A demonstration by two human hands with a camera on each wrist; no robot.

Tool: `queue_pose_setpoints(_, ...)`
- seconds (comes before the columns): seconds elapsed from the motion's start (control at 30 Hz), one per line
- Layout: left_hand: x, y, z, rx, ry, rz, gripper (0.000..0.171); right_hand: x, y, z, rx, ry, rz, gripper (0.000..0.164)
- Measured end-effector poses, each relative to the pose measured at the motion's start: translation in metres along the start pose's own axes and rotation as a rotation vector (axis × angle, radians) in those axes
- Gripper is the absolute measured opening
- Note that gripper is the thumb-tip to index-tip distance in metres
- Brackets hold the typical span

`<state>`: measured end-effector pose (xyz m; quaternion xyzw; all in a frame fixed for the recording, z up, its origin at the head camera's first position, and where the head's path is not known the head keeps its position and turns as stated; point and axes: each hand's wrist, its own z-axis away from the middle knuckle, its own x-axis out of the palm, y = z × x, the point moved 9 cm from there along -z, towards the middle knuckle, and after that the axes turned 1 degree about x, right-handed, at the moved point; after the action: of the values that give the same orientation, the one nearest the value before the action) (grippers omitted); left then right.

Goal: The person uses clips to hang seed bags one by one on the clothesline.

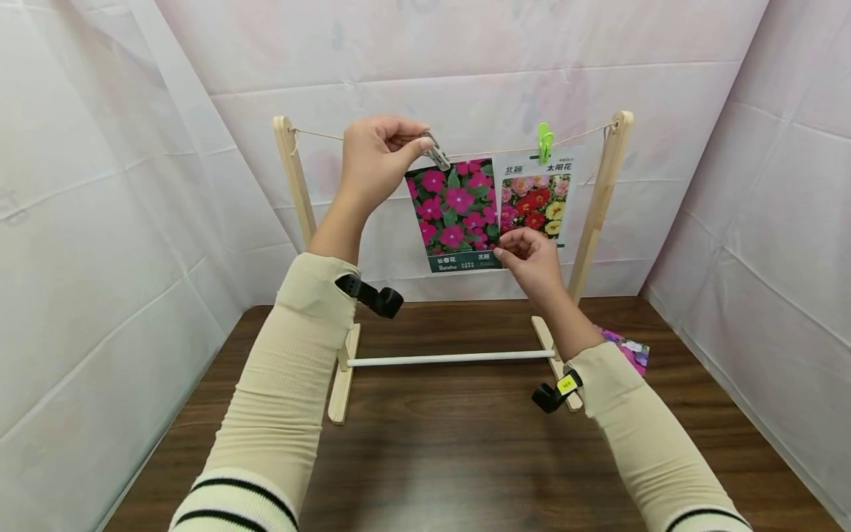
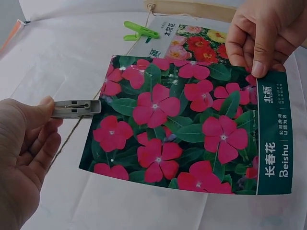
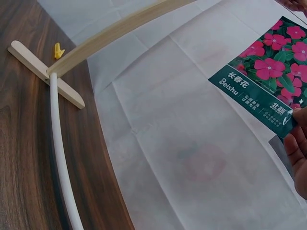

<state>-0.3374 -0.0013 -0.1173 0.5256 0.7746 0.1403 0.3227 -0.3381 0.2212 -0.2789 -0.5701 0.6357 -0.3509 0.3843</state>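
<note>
A seed packet with magenta flowers [image 1: 459, 210] is at the string between two wooden posts. My left hand [image 1: 374, 159] pinches a grey clothespin [image 2: 76, 109] between thumb and fingers, its jaws at the packet's upper edge, where the string passes. With thumb and fingertips my right hand [image 1: 532, 262] pinches the packet's lower right corner; the same grip shows in the right wrist view, at the green label strip. To the right, a second packet with red and yellow flowers [image 1: 534, 201] hangs from the string by a green clothespin [image 1: 545, 142]; the right hand partly covers it.
The rack's left post [image 1: 295, 174] and right post [image 1: 601, 199] stand on wooden feet, joined low down by a white rod [image 1: 452, 358]. A purple-flowered packet [image 1: 626, 349] lies on the brown table [image 1: 425, 458] behind the right forearm. A yellow clothespin [image 3: 58, 51] lies near the left foot.
</note>
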Motion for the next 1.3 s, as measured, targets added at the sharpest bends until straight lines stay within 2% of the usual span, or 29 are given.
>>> queue_pose_setpoints(0.1, 0.0, 0.0, 0.0, -0.004, -0.007, -0.007, 0.017, 0.0, 0.0, -0.001, -0.027, 0.006, -0.017, 0.01)
queue_pose_setpoints(0.2, 0.0, 0.0, 0.0, -0.01, -0.018, -0.002, 0.017, -0.002, 0.01, -0.007, -0.036, 0.016, -0.037, 0.008)
queue_pose_setpoints(0.33, 0.002, 0.0, 0.0, -0.012, -0.033, 0.002, 0.016, -0.003, 0.021, -0.013, -0.025, 0.023, -0.043, 0.01)
queue_pose_setpoints(0.57, 0.004, 0.002, 0.0, -0.013, -0.046, -0.003, 0.018, -0.001, 0.021, -0.013, -0.006, 0.036, -0.057, 0.013)
queue_pose_setpoints(0.87, 0.01, 0.008, 0.001, 0.038, -0.105, -0.11, 0.024, -0.001, 0.004, -0.005, 0.005, 0.038, -0.075, 0.012)
queue_pose_setpoints(1.03, 0.013, 0.009, 0.002, 0.042, -0.148, -0.165, 0.029, -0.001, 0.017, -0.009, 0.034, 0.034, -0.079, 0.015)
queue_pose_setpoints(1.3, 0.015, 0.012, 0.003, 0.052, -0.173, -0.227, 0.035, -0.001, 0.021, -0.011, 0.002, 0.046, -0.011, 0.019)
